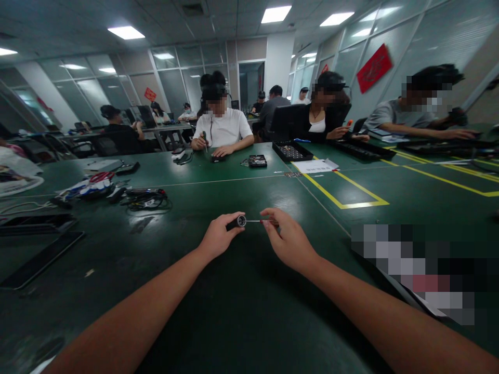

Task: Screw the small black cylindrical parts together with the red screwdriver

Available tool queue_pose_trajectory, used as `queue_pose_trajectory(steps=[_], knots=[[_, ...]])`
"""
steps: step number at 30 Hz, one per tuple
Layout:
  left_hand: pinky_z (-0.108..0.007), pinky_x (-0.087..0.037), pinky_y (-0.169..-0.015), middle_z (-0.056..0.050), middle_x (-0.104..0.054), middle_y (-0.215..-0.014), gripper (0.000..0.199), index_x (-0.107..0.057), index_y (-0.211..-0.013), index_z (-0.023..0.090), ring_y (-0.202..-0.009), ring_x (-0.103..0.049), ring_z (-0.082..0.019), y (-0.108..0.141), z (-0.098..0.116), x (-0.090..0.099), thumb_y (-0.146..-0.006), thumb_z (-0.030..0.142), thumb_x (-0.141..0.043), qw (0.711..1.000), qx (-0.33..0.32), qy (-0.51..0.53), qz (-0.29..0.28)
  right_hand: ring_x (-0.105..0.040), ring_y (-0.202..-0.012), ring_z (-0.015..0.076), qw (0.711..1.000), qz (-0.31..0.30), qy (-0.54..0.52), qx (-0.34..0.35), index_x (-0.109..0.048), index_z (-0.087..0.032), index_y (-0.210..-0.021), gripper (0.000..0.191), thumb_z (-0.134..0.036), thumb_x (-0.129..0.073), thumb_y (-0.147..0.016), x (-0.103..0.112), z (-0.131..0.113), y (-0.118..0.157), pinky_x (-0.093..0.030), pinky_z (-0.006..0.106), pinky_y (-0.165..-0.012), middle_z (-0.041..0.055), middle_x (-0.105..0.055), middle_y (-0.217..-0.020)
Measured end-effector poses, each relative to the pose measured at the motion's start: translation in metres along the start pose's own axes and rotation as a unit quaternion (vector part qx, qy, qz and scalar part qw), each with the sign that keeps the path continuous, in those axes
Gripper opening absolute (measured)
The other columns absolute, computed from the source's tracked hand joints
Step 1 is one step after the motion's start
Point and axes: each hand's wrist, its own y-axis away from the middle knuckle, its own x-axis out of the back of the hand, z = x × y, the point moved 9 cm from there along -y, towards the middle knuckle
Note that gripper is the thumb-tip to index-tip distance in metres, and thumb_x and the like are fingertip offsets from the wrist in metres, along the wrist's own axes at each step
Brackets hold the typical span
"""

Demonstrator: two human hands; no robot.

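My left hand (220, 234) is closed around a small round, dark part (241, 221) with a silvery ring facing me. Between the thumb and fingers of my right hand (288, 236) is a screwdriver (253, 222) with a thin metal shaft and a reddish handle mostly covered by the fingers. Its shaft points left, and the tip reaches the side of the round part; whether it sits in a screw is too small to tell. Both hands are over the middle of the green table (234, 311).
Left lie a cable bundle (146, 200), tools (93, 187) and a flat black panel (42, 259). Ahead are a black box (257, 161), a parts tray (291, 151) and a white sheet (315, 165). Co-workers sit opposite, one holding a screwdriver (205, 141). A blurred-out patch covers the right.
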Motion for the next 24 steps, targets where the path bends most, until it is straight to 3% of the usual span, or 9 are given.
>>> queue_pose_trajectory(steps=[6, 9, 12, 16, 21, 24], knots=[[-0.043, -0.046, -0.106, -0.004, -0.07, -0.122, 0.041, -0.067, -0.126, 0.028, -0.115, -0.063, -0.024, 0.0, 0.002, -0.002, -0.087, 0.019, -0.07, 1.0, -0.01, -0.013, -0.004, -0.069, -0.08, 0.0232, 0.997, -0.002, -0.015, -0.073, -0.064, -0.023, -0.111, 0.036, -0.042, -0.035, -0.103, 0.002, 0.012, -0.003, -0.047, 0.035, -0.072, 0.0049, -0.073, -0.087], [-0.043, -0.046, -0.105, -0.004, -0.071, -0.121, 0.041, -0.067, -0.126, 0.029, -0.114, -0.063, -0.024, 0.0, 0.002, -0.004, -0.087, 0.019, -0.071, 1.0, -0.017, -0.015, -0.006, -0.07, -0.085, 0.0243, 0.997, 0.003, 0.001, -0.081, -0.065, -0.022, -0.114, 0.034, -0.037, -0.037, -0.103, 0.003, 0.016, -0.004, -0.046, 0.035, -0.074, 0.0065, -0.074, -0.093], [-0.043, -0.046, -0.105, -0.003, -0.07, -0.121, 0.041, -0.067, -0.127, 0.029, -0.115, -0.063, -0.024, 0.0, 0.0, -0.003, -0.087, 0.019, -0.071, 1.0, -0.013, -0.014, -0.005, -0.067, -0.073, 0.0225, 0.998, -0.012, -0.003, -0.069, -0.057, -0.02, -0.125, 0.032, -0.033, -0.041, -0.1, -0.002, 0.015, -0.003, -0.046, 0.035, -0.068, 0.0057, -0.072, -0.087], [-0.044, -0.043, -0.109, -0.004, -0.069, -0.126, 0.042, -0.067, -0.127, 0.027, -0.119, -0.061, -0.025, -0.001, -0.004, 0.001, -0.087, 0.017, -0.07, 1.0, 0.005, -0.002, 0.011, -0.067, -0.081, 0.0214, 0.998, -0.022, -0.049, -0.03, -0.055, -0.021, -0.121, 0.027, -0.03, -0.047, -0.097, -0.006, 0.007, -0.001, -0.048, 0.034, -0.074, 0.0047, -0.069, -0.091], [-0.043, -0.044, -0.106, -0.004, -0.07, -0.123, 0.041, -0.066, -0.127, 0.028, -0.116, -0.062, -0.024, -0.001, 0.0, -0.002, -0.087, 0.019, -0.07, 1.0, -0.004, -0.015, -0.005, -0.065, -0.069, 0.021, 0.995, -0.008, -0.045, -0.092, -0.062, -0.023, -0.116, 0.035, -0.043, -0.037, -0.102, -0.001, 0.018, -0.001, -0.045, 0.033, -0.064, 0.001, -0.065, -0.074], [-0.043, -0.046, -0.104, -0.003, -0.071, -0.121, 0.04, -0.066, -0.127, 0.029, -0.114, -0.062, -0.025, 0.0, 0.004, -0.003, -0.088, 0.02, -0.07, 0.999, -0.013, -0.03, -0.014, -0.063, -0.064, 0.0201, 0.995, 0.002, -0.029, -0.098, -0.06, -0.023, -0.118, 0.032, -0.038, -0.038, -0.101, 0.002, 0.02, -0.001, -0.042, 0.032, -0.061, 0.0012, -0.065, -0.074]])
